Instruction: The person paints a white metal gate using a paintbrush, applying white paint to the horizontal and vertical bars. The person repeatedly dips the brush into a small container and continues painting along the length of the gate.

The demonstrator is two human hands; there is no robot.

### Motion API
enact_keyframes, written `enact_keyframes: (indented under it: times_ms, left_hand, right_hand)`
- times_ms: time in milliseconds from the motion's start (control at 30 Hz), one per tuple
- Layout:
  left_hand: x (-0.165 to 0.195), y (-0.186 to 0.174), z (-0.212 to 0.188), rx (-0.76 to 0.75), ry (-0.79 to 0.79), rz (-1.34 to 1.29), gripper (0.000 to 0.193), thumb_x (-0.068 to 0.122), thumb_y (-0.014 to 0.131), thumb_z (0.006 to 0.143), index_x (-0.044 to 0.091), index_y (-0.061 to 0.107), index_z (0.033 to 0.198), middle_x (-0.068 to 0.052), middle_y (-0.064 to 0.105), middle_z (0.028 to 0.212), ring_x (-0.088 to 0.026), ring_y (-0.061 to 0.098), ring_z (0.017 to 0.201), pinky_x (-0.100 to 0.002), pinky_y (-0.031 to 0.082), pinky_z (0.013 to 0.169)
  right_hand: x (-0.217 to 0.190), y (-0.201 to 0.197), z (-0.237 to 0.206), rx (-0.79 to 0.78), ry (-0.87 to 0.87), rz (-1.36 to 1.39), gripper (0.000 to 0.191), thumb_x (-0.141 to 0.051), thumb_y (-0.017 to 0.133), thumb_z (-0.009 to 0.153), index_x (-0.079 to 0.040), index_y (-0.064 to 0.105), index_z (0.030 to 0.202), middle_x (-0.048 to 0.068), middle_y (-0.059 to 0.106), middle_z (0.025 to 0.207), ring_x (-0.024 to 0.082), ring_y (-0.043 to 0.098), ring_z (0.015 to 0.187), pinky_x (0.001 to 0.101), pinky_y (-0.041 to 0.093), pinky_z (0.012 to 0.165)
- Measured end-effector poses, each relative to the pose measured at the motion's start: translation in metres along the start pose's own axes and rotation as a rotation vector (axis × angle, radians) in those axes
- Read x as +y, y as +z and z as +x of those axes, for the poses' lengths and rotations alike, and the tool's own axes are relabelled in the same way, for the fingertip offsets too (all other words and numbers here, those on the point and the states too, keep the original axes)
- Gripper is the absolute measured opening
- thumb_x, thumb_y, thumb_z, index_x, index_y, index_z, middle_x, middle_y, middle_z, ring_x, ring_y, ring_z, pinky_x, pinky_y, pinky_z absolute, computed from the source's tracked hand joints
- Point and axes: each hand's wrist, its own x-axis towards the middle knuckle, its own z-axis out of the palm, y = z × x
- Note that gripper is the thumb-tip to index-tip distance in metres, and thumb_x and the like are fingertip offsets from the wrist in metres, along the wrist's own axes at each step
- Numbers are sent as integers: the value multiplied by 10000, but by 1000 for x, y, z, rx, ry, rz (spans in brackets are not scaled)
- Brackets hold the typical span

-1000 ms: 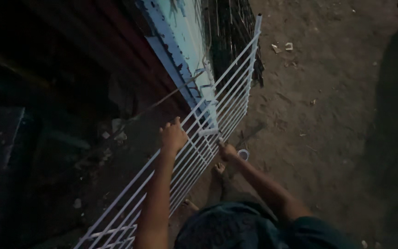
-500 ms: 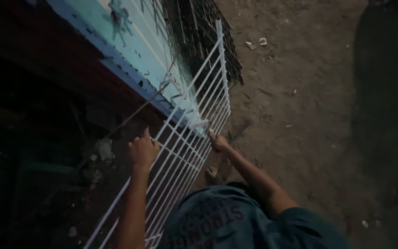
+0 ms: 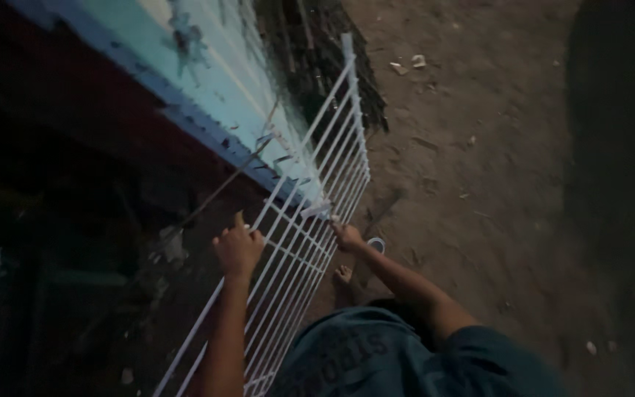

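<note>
Holding on with both hands, the person gripped a white wire rack (image 3: 310,220) that stood on its long edge on the dirt ground (image 3: 494,184). The left hand (image 3: 238,248) was up on the rack's left side bar, with its fingers curled tight around the wire. The right hand (image 3: 347,237) was lower and on the other side, closed on a thin bar near the rack's middle. It was dark there, so it was hard to tell just how the right fingers wrapped.

The rack leaned against a blue-green wall (image 3: 207,88), and its far corner reached up beside a dark pile of sticks (image 3: 325,66). The near end ran down past the person's blue shirt (image 3: 376,353) to the bottom edge of the view. A bare foot (image 3: 343,278) stood on the dirt just under the right arm, with a small pale round thing (image 3: 377,243) close by.

Left of the rack it was very dark and crowded, and little could be seen. Right of the rack the dirt was wide and open, with only small bits of trash (image 3: 409,65) lying far off.
</note>
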Motion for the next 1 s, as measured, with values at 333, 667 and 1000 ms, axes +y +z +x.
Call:
enact_keyframes:
  times_ms: [333,667,1000]
  left_hand:
    - [-6,-1,14,-111,-21,98,586,315,573,890,67,570,1421,-199,758,1020,-356,707,1050,-590,437,1025]
    - [10,1,11,-233,-12,90,659,385,684,894,57,538,1446,-238,718,1160,-377,680,1121,-562,397,1100]
    - [25,-7,3,-53,-26,-117,318,260,661,871,-32,706,988,-313,711,903,-463,715,860,-526,584,773]
  right_hand:
    - [-34,4,-9,58,130,37,576,-609,410,1019,-121,685,885,139,620,634,256,621,524,433,499,533]
    - [-40,9,-28,220,-189,-277,458,-383,550,1006,40,702,921,282,698,856,433,696,784,528,521,673]
    - [-76,17,-82,218,81,209,534,-481,497,1062,37,571,957,193,631,710,288,620,522,472,493,489]
